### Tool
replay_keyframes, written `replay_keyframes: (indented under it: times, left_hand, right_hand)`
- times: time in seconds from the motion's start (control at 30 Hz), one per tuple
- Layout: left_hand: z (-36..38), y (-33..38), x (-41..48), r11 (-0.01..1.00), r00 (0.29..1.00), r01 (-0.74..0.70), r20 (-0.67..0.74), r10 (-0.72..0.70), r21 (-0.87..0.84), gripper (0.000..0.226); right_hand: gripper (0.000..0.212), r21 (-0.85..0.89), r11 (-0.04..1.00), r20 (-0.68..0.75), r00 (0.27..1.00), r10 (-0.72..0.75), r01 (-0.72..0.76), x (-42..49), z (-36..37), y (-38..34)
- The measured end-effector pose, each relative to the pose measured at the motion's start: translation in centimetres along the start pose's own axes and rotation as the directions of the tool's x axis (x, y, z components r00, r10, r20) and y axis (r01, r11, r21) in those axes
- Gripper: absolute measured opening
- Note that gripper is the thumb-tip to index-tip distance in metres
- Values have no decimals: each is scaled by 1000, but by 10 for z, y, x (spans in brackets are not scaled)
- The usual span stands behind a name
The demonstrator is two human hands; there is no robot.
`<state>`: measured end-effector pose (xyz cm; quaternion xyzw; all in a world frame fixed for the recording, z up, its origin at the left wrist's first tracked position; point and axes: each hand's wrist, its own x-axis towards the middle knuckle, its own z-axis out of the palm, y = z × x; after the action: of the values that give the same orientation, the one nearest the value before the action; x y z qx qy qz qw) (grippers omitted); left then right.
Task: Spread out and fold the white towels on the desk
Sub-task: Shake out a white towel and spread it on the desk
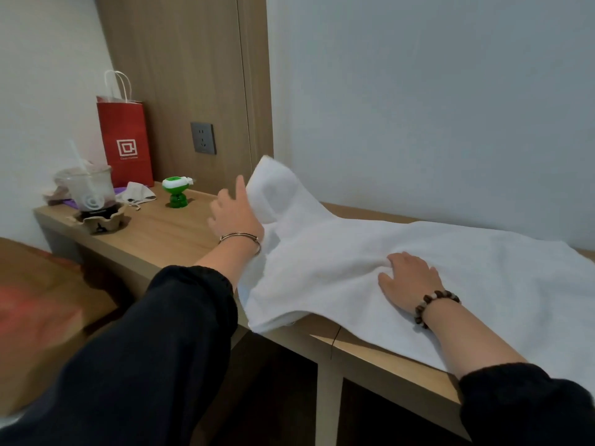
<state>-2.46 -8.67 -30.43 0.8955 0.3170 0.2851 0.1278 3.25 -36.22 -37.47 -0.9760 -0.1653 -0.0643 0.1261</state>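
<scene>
White towel [483,278] lies on worktop [167,230], long axis running left to right along it. Most of the cloth is to the right of both hands and flat. Left end is raised off the surface; near-left corner droops over the front edge.

Left hand [236,217]: grasping the raised end, cloth touching its right side. Index finger points straight up and the other fingers [222,196] are loosely curled. The actual pinch is hidden behind the towel, so the grip is judged from the lifted cloth.

Right hand [410,281]: released, palm down, fingers spread and pressing flat on the towel's middle, with a small ridge bunched just ahead of the fingertips.

Key relation: the free end is at the left fingers and the anchor is under the right ones. Likely next move is either pulling the end leftward to flatten it or carrying it rightward over the pinned part; the left hand is nearer the end.

Red paper bag [125,140], drink cup [91,191] and green gadget [176,191] sit well left of the left fingers, apart from the towel.
</scene>
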Motion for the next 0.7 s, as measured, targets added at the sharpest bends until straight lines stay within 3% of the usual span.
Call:
replay_keyframes:
  times: [0.07,0.13,0.2,0.27,0.3,0.43,0.53,0.6,0.7]
  left_hand:
    - [2,14,-7,955,968,-246,-14,251,167,72]
    - [9,33,-20,866,873,-478,191,449,148,55]
    - [22,42,-38,856,740,-514,531,413,51,52]
    - [33,33,-56,855,624,-516,710,326,61,59]
    - [37,24,-63,846,622,-526,716,316,84,61]
    - [32,-10,-70,854,753,-501,558,350,140,59]
    - [15,-27,-74,856,803,-503,434,409,124,50]
    - [7,-42,-83,914,851,-404,349,392,-42,48]
    - [-1,-57,-102,906,900,-263,253,354,-332,52]
  right_hand:
    - [50,144,987,-71,996,-57,67,-1,-2,-4]
    - [52,240,954,-73,983,-167,180,-3,-2,-8]
    - [53,91,967,77,966,-245,238,-5,3,-10]
    - [56,-68,975,217,957,-192,211,-3,8,-7]
    - [57,-105,978,232,961,-151,179,-2,9,-6]
    - [60,-142,988,218,976,-22,54,2,6,-4]
    - [58,-163,986,234,970,64,-26,1,-1,-8]
    - [56,-214,976,250,964,88,-33,-2,-6,-14]
    - [55,-141,988,231,972,-32,66,-14,-12,-37]
